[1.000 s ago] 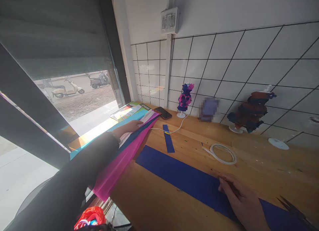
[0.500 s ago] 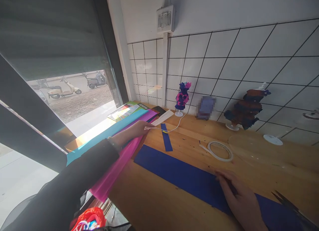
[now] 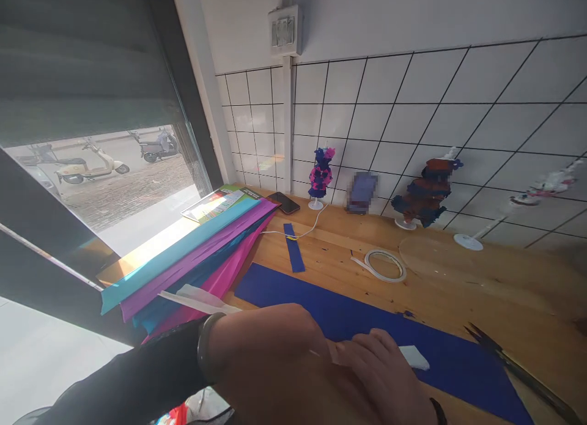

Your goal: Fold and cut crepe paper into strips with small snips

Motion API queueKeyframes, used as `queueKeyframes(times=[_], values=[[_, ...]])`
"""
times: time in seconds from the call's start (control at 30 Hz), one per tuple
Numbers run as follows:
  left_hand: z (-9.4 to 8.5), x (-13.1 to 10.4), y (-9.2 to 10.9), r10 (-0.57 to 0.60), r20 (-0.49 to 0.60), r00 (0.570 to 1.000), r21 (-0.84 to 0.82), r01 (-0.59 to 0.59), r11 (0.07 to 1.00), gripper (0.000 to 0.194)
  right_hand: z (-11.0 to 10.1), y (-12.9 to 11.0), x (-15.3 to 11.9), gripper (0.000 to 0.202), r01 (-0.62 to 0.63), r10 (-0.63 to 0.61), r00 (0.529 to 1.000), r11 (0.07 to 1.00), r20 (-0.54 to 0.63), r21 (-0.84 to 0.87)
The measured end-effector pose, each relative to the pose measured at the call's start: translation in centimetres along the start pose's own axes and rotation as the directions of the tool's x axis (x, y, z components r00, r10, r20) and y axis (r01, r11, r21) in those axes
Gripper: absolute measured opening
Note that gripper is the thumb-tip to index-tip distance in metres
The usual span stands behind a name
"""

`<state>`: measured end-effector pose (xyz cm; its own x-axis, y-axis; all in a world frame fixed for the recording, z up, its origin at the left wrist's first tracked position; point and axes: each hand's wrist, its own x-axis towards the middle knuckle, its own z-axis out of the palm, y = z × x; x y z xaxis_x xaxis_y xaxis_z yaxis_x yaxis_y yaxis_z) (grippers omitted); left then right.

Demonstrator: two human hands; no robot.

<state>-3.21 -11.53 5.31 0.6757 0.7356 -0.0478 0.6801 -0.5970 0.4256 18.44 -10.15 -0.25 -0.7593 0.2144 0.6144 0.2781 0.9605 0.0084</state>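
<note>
My left hand (image 3: 279, 345) and my right hand (image 3: 380, 373) are close together over the long dark-blue paper strip (image 3: 284, 293), at the near side of the table. Both are closed on a white paper strip (image 3: 414, 356). One end of it sticks out past my right hand onto the blue paper, and a longer part trails out behind my left wrist. My fingers hide its middle. To the right, scissors (image 3: 523, 373) with dark blades lie partly over the blue paper. A shorter blue strip (image 3: 294, 254) lies farther back.
A tape roll (image 3: 398, 272) rests on the wooden table (image 3: 339, 247). Coloured paper sheets (image 3: 192, 244) stack by the window, near a phone (image 3: 284, 203). Along the tiled wall stand a pink-and-blue ruffled piece (image 3: 321, 177), a brown-and-blue one (image 3: 424, 195) and a white stand (image 3: 468, 241).
My left hand has come from the back left toward me with the white strip. My right hand has shifted left and now closes on that strip. The view has turned slightly right.
</note>
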Motion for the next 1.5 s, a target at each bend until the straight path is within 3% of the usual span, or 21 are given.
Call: queueKeyframes(times=[0.13,0.27,0.33,0.43,0.5,0.6,0.87,1.0,1.13,1.23,1.37,1.5], values=[[-0.8,-0.2,-0.3,0.092,0.104,0.990,-0.060,-0.086,0.994,0.016,0.2,0.3,0.0,0.032,-0.056,0.056,0.998,0.998,-0.027,0.014],[-1.3,-0.1,-0.7,0.115,0.137,0.984,-0.097,-0.103,0.990,0.029,0.3,0.1,0.6,0.045,-0.200,0.190,0.977,0.973,0.097,0.112],[-1.6,0.3,-0.8,0.113,0.162,0.980,-0.149,-0.089,0.985,0.035,0.0,-0.2,1.2,0.040,-0.325,0.272,0.932,0.919,0.239,0.222],[-2.3,1.1,-0.9,0.067,0.239,0.969,-0.240,-0.008,0.971,0.033,-0.8,-0.3,2.0,0.020,-0.544,0.393,0.802,0.793,0.450,0.276],[-2.7,1.5,-1.0,0.019,0.297,0.955,-0.266,0.063,0.962,0.032,-1.2,-0.1,2.2,0.016,-0.614,0.452,0.745,0.753,0.491,0.237],[-3.0,1.8,-1.7,-0.046,0.336,0.941,-0.253,0.137,0.958,0.037,-1.6,0.7,1.9,0.019,-0.620,0.486,0.736,0.764,0.471,0.180],[-3.1,0.2,-6.1,-0.221,0.268,0.938,-0.188,0.276,0.943,0.038,-2.6,5.2,-1.0,0.019,-0.590,0.538,0.738,0.808,0.407,0.002],[-3.9,-0.2,-7.8,-0.297,0.191,0.936,-0.171,0.330,0.929,0.037,-3.6,7.4,-2.7,0.018,-0.653,0.579,0.663,0.757,0.475,-0.011],[-4.2,0.7,-7.9,-0.259,0.170,0.951,-0.169,0.287,0.943,0.034,-4.7,7.6,-2.1,0.017,-0.717,0.560,0.589,0.695,0.583,0.058],[-3.6,2.1,-7.7,-0.186,0.151,0.971,-0.170,0.211,0.963,0.030,-5.0,7.1,-0.1,0.021,-0.745,0.536,0.552,0.661,0.639,0.089],[-2.4,3.6,-8.1,-0.119,0.096,0.988,-0.174,0.135,0.975,0.028,-4.3,7.4,2.0,0.022,-0.756,0.509,0.540,0.644,0.670,0.119],[-1.7,3.7,-9.6,-0.196,0.050,0.979,-0.210,0.202,0.957,0.028,-3.7,8.6,1.6,0.025,-0.795,0.559,0.472,0.604,0.682,0.056]])
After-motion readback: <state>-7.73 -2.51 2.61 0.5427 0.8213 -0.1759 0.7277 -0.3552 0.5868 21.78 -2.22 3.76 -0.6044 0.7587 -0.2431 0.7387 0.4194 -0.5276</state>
